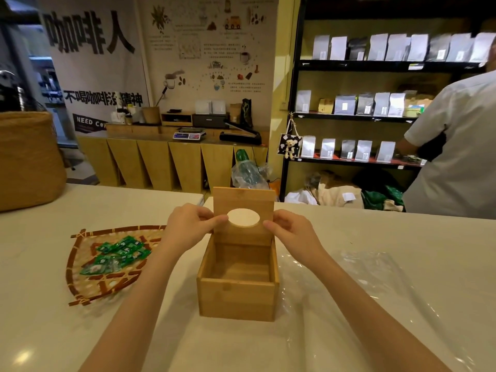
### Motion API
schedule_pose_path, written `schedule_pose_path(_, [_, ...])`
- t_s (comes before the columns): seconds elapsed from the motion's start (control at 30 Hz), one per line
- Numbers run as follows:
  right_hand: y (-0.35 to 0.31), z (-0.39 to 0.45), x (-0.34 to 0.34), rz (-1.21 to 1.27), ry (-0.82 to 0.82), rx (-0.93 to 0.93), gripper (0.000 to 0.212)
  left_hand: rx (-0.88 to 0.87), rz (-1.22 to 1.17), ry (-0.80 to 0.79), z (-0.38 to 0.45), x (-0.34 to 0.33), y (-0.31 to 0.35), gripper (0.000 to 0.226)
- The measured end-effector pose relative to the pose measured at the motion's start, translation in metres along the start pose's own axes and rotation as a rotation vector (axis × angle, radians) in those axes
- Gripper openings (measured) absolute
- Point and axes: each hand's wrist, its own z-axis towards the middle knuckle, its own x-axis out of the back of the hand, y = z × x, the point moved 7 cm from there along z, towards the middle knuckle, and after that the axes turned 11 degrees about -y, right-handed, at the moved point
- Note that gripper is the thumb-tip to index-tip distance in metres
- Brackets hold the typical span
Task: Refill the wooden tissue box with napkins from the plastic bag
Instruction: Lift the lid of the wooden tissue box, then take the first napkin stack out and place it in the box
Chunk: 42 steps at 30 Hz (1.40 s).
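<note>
Upright, the bamboo lid (243, 208) with its oval hole is pinched by left hand (191, 224) and right hand (291, 232). Below, the square wooden tissue box (237, 296) sits empty beside crinkled clear plastic bag (375, 272)

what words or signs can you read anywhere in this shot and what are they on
"咖啡人" on the wall banner.
"不喝咖啡没精神" lower on the same banner, partly hidden.
"NEED Co", cut off, on the dark sign.
Illustrated poster text, shelf bag labels, green packets: too small to read.
</note>
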Motion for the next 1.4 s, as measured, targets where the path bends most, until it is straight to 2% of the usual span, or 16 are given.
schedule_pose_path(0.27, [0.014, -0.004, -0.005, 0.168, 0.113, -0.053, 0.021, 0.014, 0.055, 0.081, 0.0, 0.002, 0.001, 0.043])
schedule_pose_path(0.83, [0.008, -0.009, -0.003, 0.13, 0.125, -0.006, 0.027, 0.046, 0.099, 0.121, -0.005, 0.002, 0.005, 0.043])
schedule_pose_path(0.93, [0.005, -0.007, -0.003, 0.073, 0.062, -0.028, 0.029, 0.076, 0.063, 0.056, -0.006, 0.001, 0.006, 0.045])
schedule_pose_path(1.0, [0.0, -0.008, 0.004, -0.017, 0.018, -0.073, 0.039, 0.106, 0.054, -0.041, -0.009, 0.002, 0.01, 0.054])
schedule_pose_path(1.07, [-0.013, -0.016, 0.02, -0.058, 0.054, -0.079, 0.046, 0.144, 0.167, -0.146, -0.019, 0.006, 0.02, 0.067])
schedule_pose_path(1.13, [-0.032, -0.035, 0.038, -0.069, 0.101, -0.032, 0.041, 0.144, 0.338, -0.215, -0.035, 0.009, 0.036, 0.07])
schedule_pose_path(1.2, [-0.049, -0.056, 0.045, -0.16, 0.07, 0.002, 0.037, 0.08, 0.489, -0.243, -0.055, 0.01, 0.058, 0.066])
schedule_pose_path(1.3, [-0.056, -0.099, 0.055, -0.294, 0.035, -0.002, 0.029, -0.185, 0.624, -0.305, -0.09, -0.013, 0.103, 0.054])
schedule_pose_path(1.4, [-0.05, -0.149, 0.07, -0.376, 0.049, -0.066, 0.025, -0.538, 0.541, -0.569, -0.136, -0.065, 0.144, 0.044])
